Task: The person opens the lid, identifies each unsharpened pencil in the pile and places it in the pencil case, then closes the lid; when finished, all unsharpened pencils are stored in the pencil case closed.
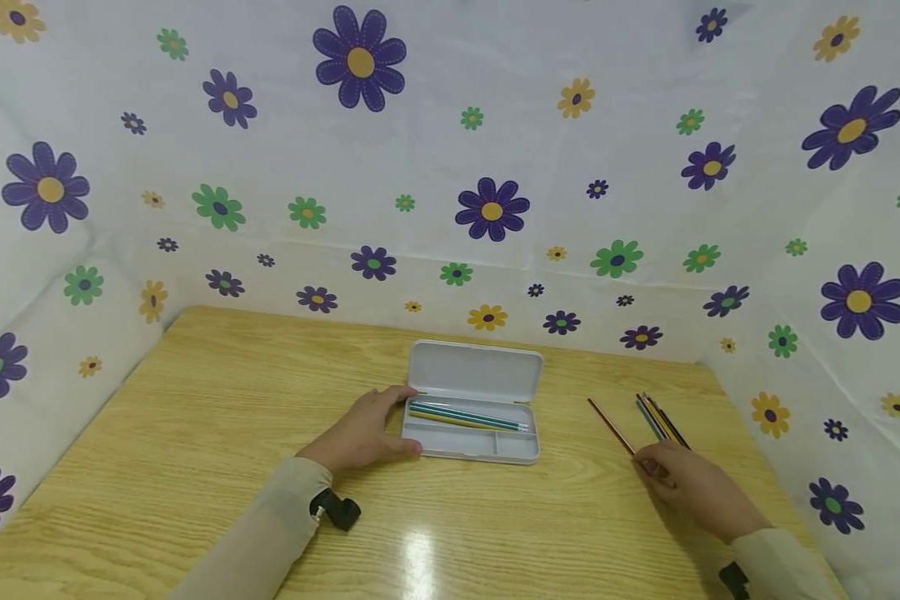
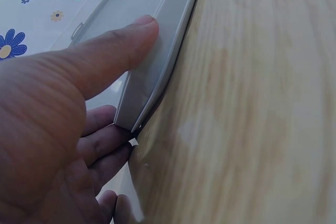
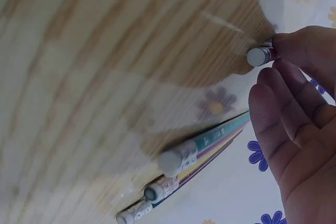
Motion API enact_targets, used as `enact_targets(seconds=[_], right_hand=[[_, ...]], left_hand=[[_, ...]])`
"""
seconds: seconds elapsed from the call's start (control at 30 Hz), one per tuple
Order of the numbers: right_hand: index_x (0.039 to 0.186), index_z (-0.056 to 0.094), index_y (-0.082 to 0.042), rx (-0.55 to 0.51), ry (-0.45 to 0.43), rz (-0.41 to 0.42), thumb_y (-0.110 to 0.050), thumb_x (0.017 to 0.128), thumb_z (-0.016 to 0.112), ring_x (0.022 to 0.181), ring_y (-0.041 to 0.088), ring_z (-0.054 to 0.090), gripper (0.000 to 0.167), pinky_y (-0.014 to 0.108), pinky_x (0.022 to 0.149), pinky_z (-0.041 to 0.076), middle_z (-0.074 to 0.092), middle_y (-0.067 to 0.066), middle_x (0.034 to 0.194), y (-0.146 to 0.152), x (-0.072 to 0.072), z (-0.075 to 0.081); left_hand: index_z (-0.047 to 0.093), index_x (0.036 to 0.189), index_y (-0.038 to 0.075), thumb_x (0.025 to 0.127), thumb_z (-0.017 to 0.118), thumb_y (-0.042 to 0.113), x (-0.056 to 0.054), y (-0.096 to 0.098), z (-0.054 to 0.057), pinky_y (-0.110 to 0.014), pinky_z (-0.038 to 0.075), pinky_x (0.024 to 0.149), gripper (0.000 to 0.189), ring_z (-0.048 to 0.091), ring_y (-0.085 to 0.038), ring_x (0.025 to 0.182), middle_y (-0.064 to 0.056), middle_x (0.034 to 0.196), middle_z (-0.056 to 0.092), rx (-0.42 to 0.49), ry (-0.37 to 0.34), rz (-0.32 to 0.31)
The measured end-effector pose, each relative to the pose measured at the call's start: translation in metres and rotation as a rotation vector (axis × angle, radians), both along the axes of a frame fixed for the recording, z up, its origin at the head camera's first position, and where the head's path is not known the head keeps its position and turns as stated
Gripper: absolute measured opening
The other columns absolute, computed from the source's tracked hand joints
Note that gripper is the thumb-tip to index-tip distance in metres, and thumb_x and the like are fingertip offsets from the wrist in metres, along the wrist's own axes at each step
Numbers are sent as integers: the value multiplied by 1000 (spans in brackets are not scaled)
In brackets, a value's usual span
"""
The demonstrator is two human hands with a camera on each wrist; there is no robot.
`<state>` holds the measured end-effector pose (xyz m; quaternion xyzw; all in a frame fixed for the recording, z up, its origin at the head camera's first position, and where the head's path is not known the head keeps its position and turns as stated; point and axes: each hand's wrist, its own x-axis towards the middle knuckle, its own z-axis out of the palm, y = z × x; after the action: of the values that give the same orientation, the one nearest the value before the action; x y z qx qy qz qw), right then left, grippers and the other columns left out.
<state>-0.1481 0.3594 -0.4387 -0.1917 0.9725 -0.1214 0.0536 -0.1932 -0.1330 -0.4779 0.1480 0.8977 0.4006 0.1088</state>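
Observation:
An open light grey pencil case [image 1: 450,444] lies on the table, its lid raised at the back. Teal and yellow pencils [image 1: 465,417] rest in its long rear compartment. My left hand [image 1: 363,429] holds the case's left end, thumb at the front corner and fingers around the end [image 2: 102,140]. To the right, my right hand [image 1: 697,487] pinches a reddish-brown pencil [image 1: 610,423] near its white eraser end [image 3: 258,56]. Beside that hand lies a bunch of several pencils [image 1: 655,417], teal, yellow and dark; their eraser ends [image 3: 170,162] show in the right wrist view.
The wooden table [image 1: 217,400] runs back to a white cloth [image 1: 420,150] printed with flowers, which also hangs at both sides. The case's front half has two smaller compartments, split by a divider [image 1: 496,442]. A black strap mount [image 1: 335,508] sits on the left wrist.

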Motion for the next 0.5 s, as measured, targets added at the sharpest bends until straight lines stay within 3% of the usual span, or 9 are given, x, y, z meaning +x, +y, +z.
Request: enact_targets(seconds=[0.1,0.33,0.5], right_hand=[[116,70,-10,-23,-10,-9,-8,93,76,87,7,63,24,30,73,58,65,-8,100,0,1,-1],[119,66,-4,-79,-135,-95,-5,94,72,87,11,62,26,33,72,57,69,-4,101,2,0,1],[116,68,-6,-99,-144,-119,-1,95,70,88,13,62,22,34,72,56,70,-2,103,1,1,0]], left_hand=[[46,154,18,79,89,49,0,1,0,-56,34,118,91,39,-37,146,-10,156,48,2,-1,-1],[47,154,18,79,89,48,1,1,1,-61,30,119,91,32,-42,150,-10,157,47,8,3,2],[47,154,17,79,89,47,1,1,0,-60,30,119,91,32,-41,150,-10,157,47,13,5,-1]])
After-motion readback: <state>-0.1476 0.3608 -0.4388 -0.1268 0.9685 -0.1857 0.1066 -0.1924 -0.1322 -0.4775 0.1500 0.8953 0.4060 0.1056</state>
